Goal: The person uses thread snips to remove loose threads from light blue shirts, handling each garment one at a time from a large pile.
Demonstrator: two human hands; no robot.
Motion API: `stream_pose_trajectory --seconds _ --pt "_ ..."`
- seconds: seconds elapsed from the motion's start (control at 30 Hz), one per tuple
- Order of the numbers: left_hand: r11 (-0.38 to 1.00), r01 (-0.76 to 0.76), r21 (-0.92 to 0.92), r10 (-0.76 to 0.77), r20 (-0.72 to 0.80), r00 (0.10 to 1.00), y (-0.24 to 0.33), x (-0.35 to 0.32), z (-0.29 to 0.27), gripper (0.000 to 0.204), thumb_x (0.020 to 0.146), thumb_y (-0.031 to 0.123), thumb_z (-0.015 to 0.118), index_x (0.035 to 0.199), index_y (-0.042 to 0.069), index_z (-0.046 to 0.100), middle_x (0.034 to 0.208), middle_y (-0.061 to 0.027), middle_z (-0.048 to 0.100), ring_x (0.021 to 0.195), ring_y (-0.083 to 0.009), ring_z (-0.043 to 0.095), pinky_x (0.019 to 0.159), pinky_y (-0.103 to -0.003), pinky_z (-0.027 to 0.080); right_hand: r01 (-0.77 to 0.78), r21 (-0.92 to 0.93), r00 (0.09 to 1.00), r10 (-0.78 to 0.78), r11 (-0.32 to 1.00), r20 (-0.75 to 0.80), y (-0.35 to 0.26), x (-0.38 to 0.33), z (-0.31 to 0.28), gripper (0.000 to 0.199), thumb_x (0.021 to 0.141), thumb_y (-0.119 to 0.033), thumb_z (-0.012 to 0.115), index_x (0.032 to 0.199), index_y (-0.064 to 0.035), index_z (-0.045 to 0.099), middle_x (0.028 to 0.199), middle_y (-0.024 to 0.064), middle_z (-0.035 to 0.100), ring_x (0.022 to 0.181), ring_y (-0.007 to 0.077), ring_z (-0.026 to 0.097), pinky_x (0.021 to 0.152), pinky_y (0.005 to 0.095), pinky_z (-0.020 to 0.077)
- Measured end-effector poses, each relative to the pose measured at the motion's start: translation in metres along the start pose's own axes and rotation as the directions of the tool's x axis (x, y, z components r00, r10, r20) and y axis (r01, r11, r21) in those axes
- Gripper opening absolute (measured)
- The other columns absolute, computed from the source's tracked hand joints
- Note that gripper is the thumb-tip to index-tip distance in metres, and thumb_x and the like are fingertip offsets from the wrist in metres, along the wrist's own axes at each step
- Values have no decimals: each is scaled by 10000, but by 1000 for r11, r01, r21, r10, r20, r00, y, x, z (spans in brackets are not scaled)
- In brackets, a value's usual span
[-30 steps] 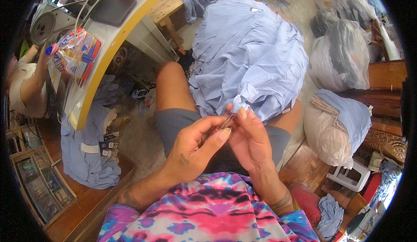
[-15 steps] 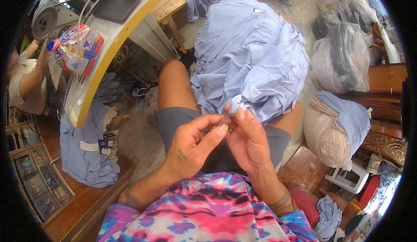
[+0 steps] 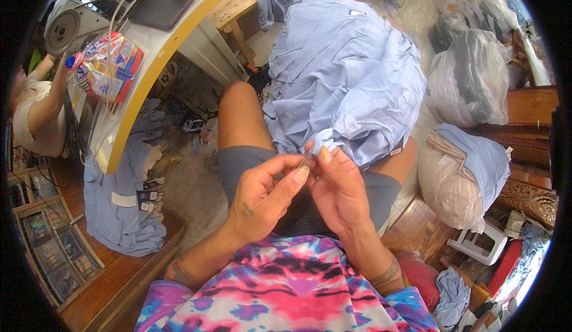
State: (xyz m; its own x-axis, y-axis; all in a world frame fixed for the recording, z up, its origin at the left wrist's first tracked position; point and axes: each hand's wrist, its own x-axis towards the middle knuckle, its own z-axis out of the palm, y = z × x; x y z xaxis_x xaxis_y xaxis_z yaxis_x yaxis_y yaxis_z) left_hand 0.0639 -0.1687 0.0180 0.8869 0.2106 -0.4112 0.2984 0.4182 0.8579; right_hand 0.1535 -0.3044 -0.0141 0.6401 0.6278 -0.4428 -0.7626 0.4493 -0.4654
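A large heap of light blue cloth (image 3: 351,76) bulges between and over my knees. My left hand (image 3: 271,195) is closed in a pinch on a slim metal tool (image 3: 305,160), whose exact kind is too small to make out. The tool slants up toward a gathered tip of the cloth. Thumb and fingers of my right hand (image 3: 339,195) grip that bunched tip (image 3: 325,138), right beside the left fingertips. Both hands meet in front of my lap, almost touching. The point where tool and cloth come together is partly hidden by the fingers.
At left, a yellow-edged table (image 3: 149,64) carries a phone (image 3: 161,9) and a plastic-wrapped package (image 3: 110,67). Another person's arm (image 3: 50,103) is beyond it. Stuffed bags (image 3: 468,79), a cloth-covered sack (image 3: 450,180) and a white stool (image 3: 481,245) stand at right.
Both hands keep their pinch in nearly the same place. The left fingers and the slim tool have shifted slightly, and more of the tool's length shows.
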Motion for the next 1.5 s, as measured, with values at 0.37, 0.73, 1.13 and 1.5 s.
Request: stream_pose_trajectory --seconds 0.37,0.73,1.13,1.5 --pt "996 -38 83 45 -79 996 -7 4 -2 268 1038 201 620 1186 -13 690 718 87 536 601 18 422 506 -191 293 64 -98 998 -63 993 8 2 1 4 203 1007 -166 671 1135 -11 642 1145 82 691 1012 135 644 950 307 480" --pt "991 -73 113 86 -116 989 -9 8 0 253 1022 163 640 1163 -37 704 820 15 635 686 -21 514 589 -197 385 66 -172 998 -65 983 12 2 4 -3 215 991 -162 695 1130 -1 659 1141 75 698 1030 121 631 963 284 468" --pt "974 -183 137 201 -130 971 -11 18 -9 186 974 124 703 1091 -18 678 846 18 624 746 -14 541 638 -188 427 105 -168 992 -114 980 -48 4 3 -1 215 996 -186 688 1124 -16 660 1087 59 696 978 109 614 888 266 464" --pt "998 -43 -38 44 40 998 -8 35 -8 192 1014 189 663 1113 37 601 774 29 590 665 -33 550 589 -213 467 94 -168 995 -98 981 -16 1 -3 -9 179 1001 -173 676 1093 -22 650 1006 45 673 913 117 592 851 266 453"
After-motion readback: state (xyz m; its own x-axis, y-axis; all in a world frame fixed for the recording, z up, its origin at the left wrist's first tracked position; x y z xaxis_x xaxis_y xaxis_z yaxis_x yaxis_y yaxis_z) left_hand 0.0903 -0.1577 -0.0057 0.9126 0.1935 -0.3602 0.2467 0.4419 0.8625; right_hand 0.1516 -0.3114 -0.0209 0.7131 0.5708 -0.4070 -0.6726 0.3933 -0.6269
